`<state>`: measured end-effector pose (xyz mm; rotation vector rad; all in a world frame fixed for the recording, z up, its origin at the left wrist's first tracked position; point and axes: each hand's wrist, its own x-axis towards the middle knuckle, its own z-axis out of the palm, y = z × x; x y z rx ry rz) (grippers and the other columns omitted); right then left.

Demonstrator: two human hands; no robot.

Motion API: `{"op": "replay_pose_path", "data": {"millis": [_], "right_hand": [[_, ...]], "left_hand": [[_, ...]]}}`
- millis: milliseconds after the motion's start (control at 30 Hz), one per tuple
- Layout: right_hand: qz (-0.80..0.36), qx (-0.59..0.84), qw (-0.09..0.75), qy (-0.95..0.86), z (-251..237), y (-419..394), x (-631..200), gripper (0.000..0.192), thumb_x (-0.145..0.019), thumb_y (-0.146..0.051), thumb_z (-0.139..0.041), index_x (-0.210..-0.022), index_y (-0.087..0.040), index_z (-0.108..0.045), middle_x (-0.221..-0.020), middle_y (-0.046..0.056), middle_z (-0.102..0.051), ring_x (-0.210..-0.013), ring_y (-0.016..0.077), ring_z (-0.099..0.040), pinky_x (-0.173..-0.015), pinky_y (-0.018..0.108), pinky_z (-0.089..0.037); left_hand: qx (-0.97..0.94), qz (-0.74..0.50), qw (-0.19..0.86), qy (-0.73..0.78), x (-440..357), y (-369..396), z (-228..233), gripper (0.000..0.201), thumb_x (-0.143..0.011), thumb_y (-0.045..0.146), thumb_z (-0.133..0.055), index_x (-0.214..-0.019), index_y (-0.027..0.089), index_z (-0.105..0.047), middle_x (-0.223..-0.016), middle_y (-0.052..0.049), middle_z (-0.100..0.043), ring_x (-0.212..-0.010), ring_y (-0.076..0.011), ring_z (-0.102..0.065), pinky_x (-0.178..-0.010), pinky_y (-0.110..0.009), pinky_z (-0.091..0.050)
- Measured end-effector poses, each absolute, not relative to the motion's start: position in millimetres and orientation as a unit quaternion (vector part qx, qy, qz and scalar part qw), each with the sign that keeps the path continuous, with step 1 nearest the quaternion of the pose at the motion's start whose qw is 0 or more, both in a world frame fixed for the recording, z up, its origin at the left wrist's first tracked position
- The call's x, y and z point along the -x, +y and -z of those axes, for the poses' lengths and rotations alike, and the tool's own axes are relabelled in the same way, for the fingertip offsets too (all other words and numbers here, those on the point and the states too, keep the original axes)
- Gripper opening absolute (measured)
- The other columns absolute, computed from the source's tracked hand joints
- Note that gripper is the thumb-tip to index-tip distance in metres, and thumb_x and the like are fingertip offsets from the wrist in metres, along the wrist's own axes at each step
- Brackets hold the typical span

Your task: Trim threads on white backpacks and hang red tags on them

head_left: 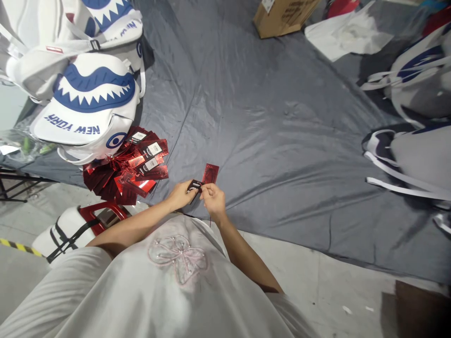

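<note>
One black tag [194,186], near the surface's [268,126] front edge, held by the left hand's [181,195] grip. One red tag [210,173], just beyond. Right hand [213,199]: grip narrow, fingertips together at the black tag's side; exact hold too small to tell. Progress, as judged: this piece in work; pile of tags [121,173], left, probably remaining; finished portion indistinguishable. Room: bare ahead and rightward, bounded by cardboard box [283,18] and far-right bags [424,157]; left side crowded by pile and white bag [88,122].
</note>
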<state>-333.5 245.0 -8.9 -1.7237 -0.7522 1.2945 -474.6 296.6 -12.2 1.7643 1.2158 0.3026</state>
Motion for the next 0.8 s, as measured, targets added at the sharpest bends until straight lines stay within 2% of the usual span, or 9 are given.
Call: {"op": "replay_pose_path", "data": {"millis": [233,367,500,600,700,800], "right_hand": [[-0.527,0.68,0.417,-0.292,8,243,335,0.04,-0.071,-0.061,-0.06,-0.076,-0.022,-0.057,-0.05,-0.006,-0.055,-0.035,0.0074,-0.038,-0.035,0.021,-0.028],[-0.529,0.68,0.415,-0.291,11,240,335,0.037,-0.071,-0.058,-0.06,-0.077,-0.022,-0.057,-0.05,-0.006,-0.056,-0.035,0.0075,-0.038,-0.035,0.021,-0.027],[-0.536,0.674,0.417,-0.291,13,238,339,0.034,-0.072,-0.055,-0.062,-0.074,-0.022,-0.055,-0.05,-0.006,-0.055,-0.035,0.0071,-0.038,-0.036,0.021,-0.026],[-0.555,0.651,0.429,-0.289,13,240,340,0.035,-0.073,-0.057,-0.06,-0.075,-0.023,-0.053,-0.05,-0.007,-0.054,-0.035,0.0068,-0.036,-0.036,0.021,-0.028],[-0.575,0.617,0.449,-0.296,12,241,336,0.036,-0.073,-0.058,-0.059,-0.077,-0.023,-0.052,-0.054,-0.007,-0.055,-0.038,0.0064,-0.039,-0.041,0.021,-0.034],[-0.598,0.582,0.453,-0.314,11,239,332,0.037,-0.072,-0.058,-0.063,-0.077,-0.023,-0.054,-0.055,-0.006,-0.056,-0.04,0.0069,-0.042,-0.044,0.022,-0.038]], "left_hand": [[-0.757,-0.101,0.435,0.477,477,292,17,0.031,-0.091,0.022,-0.051,-0.118,0.02,-0.066,-0.1,-0.003,-0.076,-0.087,-0.018,-0.07,-0.076,-0.026,-0.052],[-0.8,-0.081,0.379,0.458,481,291,14,0.037,-0.093,0.02,-0.05,-0.127,0.023,-0.063,-0.115,-0.008,-0.072,-0.101,-0.0231,-0.069,-0.087,-0.034,-0.051],[-0.83,-0.067,0.332,0.443,484,287,13,0.038,-0.094,0.016,-0.045,-0.128,0.018,-0.063,-0.109,-0.013,-0.071,-0.105,-0.0274,-0.066,-0.097,-0.044,-0.047],[-0.844,-0.072,0.319,0.425,485,284,9,0.046,-0.092,0.016,-0.047,-0.137,0.015,-0.055,-0.12,-0.015,-0.068,-0.114,-0.0279,-0.061,-0.102,-0.046,-0.046],[-0.85,-0.133,0.371,0.351,490,285,1,0.054,-0.094,0.027,-0.051,-0.146,0.013,-0.045,-0.138,-0.016,-0.059,-0.127,-0.0264,-0.054,-0.108,-0.044,-0.044],[-0.805,-0.224,0.467,0.291,496,292,-7,0.042,-0.1,0.037,-0.043,-0.133,0.015,-0.059,-0.135,-0.013,-0.062,-0.126,-0.0234,-0.056,-0.108,-0.041,-0.044]]}}
